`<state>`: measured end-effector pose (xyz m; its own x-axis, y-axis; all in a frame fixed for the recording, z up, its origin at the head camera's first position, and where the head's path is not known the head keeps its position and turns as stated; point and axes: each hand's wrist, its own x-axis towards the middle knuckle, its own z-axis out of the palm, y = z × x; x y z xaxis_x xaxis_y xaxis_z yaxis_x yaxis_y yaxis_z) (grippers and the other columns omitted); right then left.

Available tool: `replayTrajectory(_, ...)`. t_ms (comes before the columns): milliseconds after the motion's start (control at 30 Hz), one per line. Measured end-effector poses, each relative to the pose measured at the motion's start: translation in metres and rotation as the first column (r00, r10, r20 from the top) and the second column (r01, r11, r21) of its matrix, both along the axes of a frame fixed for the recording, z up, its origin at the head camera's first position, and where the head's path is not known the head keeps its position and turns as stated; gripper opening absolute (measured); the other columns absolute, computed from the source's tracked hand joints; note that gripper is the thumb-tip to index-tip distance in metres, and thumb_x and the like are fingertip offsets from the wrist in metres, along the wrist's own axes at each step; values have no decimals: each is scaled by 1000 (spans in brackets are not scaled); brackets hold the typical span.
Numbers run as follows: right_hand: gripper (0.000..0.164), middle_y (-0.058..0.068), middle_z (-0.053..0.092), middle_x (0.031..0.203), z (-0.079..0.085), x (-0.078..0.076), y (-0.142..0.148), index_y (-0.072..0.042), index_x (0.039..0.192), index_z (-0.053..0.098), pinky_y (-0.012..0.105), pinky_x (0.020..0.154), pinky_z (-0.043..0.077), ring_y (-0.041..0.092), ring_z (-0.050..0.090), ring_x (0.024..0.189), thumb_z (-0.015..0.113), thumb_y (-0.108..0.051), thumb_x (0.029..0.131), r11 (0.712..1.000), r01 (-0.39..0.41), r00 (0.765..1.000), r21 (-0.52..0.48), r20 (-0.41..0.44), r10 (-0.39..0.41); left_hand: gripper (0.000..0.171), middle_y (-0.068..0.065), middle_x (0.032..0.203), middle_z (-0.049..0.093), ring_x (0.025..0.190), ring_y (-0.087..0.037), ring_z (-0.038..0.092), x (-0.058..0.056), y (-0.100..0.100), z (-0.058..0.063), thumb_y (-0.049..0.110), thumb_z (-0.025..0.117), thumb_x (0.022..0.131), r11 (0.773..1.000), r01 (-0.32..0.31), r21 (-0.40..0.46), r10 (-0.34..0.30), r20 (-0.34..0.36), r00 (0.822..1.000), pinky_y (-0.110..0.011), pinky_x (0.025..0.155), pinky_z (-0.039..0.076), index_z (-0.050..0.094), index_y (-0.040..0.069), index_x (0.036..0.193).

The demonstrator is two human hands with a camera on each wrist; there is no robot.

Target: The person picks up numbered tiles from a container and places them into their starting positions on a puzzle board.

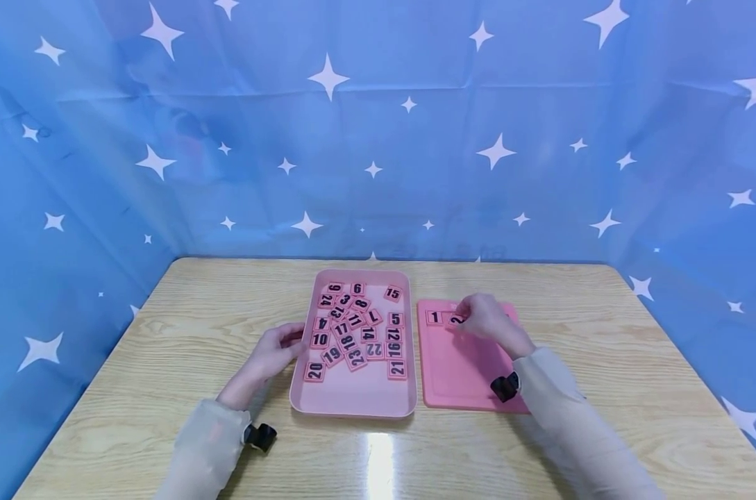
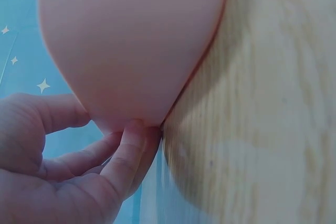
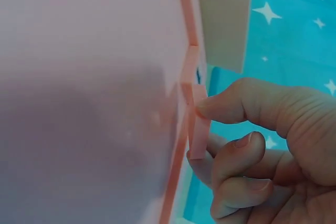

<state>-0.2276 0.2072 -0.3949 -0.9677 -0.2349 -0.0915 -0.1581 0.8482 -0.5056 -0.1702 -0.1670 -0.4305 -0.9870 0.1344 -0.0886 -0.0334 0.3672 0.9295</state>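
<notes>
My left hand (image 1: 278,351) grips the left side of a pink tray (image 1: 353,403). In the left wrist view, several fingers (image 2: 123,161) touch the tray's outer wall (image 2: 136,51), the thumb at its rim. Numbered pink tiles, among them a 20 tile (image 1: 314,371) and a 15 tile (image 1: 393,293), lie inside it, some overlapping. At the top of a pink board (image 1: 452,375), my right hand (image 1: 486,321) pinches the 2 tile (image 3: 199,129) between thumb and fingers. This tile is tilted beside the 1 tile (image 1: 434,317), which lies in the board's top left corner.
Both tray and board sit on a light wooden table (image 1: 215,305), side by side with a narrow gap between. A blue curtain (image 1: 378,139) with white stars stands behind the table and along its sides. Each wrist carries a small black camera (image 1: 260,437).
</notes>
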Motion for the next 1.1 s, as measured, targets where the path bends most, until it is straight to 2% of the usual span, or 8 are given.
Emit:
replayTrajectory(233,21,11,65,80,-5,1,-2,6,87,67,35,68,51,21,57,74,76,-7,73,999,34,998,12,61,-35,42,-29,120,55,106,-36,56,-1,-1,-1,-1,55,88,1000,-1,-2,1,20,1000,-38,91,48,46,-14,127)
replayTrajectory(400,14,4,54,65,-7,0,-2,0,74,62,26,55,40,16,45,60,75,-5,73,998,64,995,-4,72,-64,41,-29,119,55,106,-36,56,0,0,-1,-1,56,89,1000,-1,4,1,13,1000,-38,91,48,46,-14,127)
replayTrajectory(533,35,-3,33,53,-9,-1,-1,-9,58,46,24,50,28,11,30,51,76,-9,75,997,67,997,-31,51,-65,41,-30,119,55,106,-36,56,1,-1,0,0,56,89,1000,-2,6,2,8,1000,-39,91,48,46,-15,127)
replayTrajectory(633,34,-3,37,53,-8,-2,3,-7,57,49,24,50,30,11,33,51,79,-11,73,998,47,997,-37,55,-45,41,-30,119,55,106,-36,56,0,-1,-1,0,56,89,1000,0,1,0,7,1000,-39,91,48,46,-14,127)
replayTrajectory(733,20,3,53,61,-7,-5,7,-3,65,61,25,52,39,15,44,56,79,-9,70,999,34,996,-26,80,-31,40,-29,119,56,105,-35,56,-1,0,-1,-1,56,89,1000,-3,-1,3,6,1000,-37,91,48,47,-14,126)
replayTrajectory(800,13,6,59,66,-6,-7,7,-2,69,66,26,54,43,16,50,60,78,-6,69,999,42,995,-17,96,-40,40,-29,119,55,105,-35,56,-1,0,-1,-1,55,90,1000,-4,-3,4,8,1000,-37,91,48,47,-14,126)
replayTrajectory(933,10,5,60,62,-8,-9,5,-2,67,67,26,53,45,15,52,56,75,-5,73,996,84,990,-10,114,-82,39,-29,118,56,105,-35,56,0,-1,-2,-1,55,89,1000,-7,-6,7,5,1000,-37,90,49,47,-14,126)
replayTrajectory(1100,13,1,57,58,-9,-10,2,-2,68,68,24,51,42,11,48,52,75,-9,76,995,94,991,24,99,-96,40,-28,118,56,104,-34,57,-1,-2,-3,-1,56,89,1000,0,-3,0,1,1000,-36,89,49,48,-14,126)
